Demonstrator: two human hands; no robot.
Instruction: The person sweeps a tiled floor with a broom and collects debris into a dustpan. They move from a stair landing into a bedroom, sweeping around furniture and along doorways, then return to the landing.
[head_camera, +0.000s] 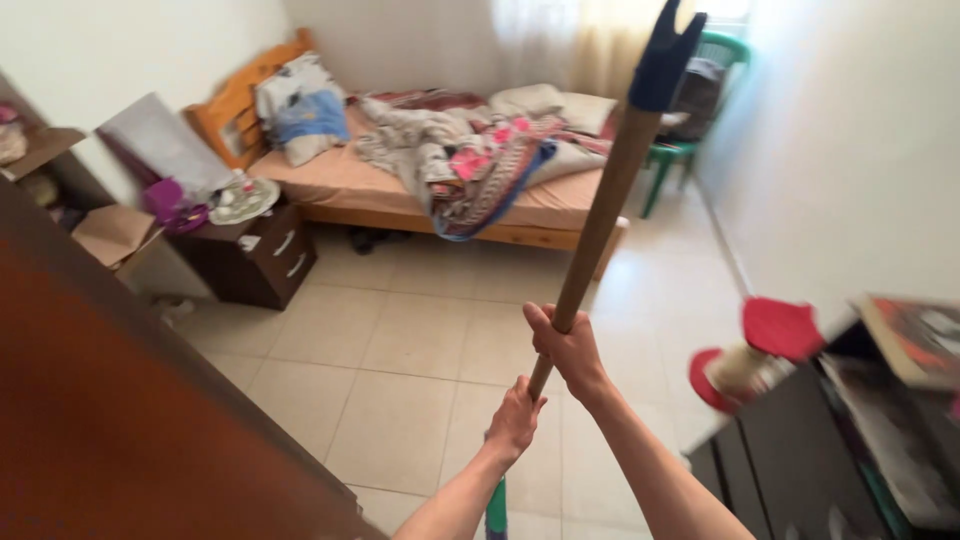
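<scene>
Above the tiled floor (400, 350), the left hand (515, 420) is wrapped around the wooden pole (600, 215) low down, the right hand (570, 350) clasps it just above, and the pole slants up toward the bed (350, 180).

bed (420, 170) at far wall, nightstand (255, 260) left of it, chair (690, 120) right, door (110, 430) near left

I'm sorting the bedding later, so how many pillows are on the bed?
3, as far as shows: a patterned pillow propped against the headboard, and two pale pillows at the far end near the curtain. The crumpled blanket may hide more.
</scene>
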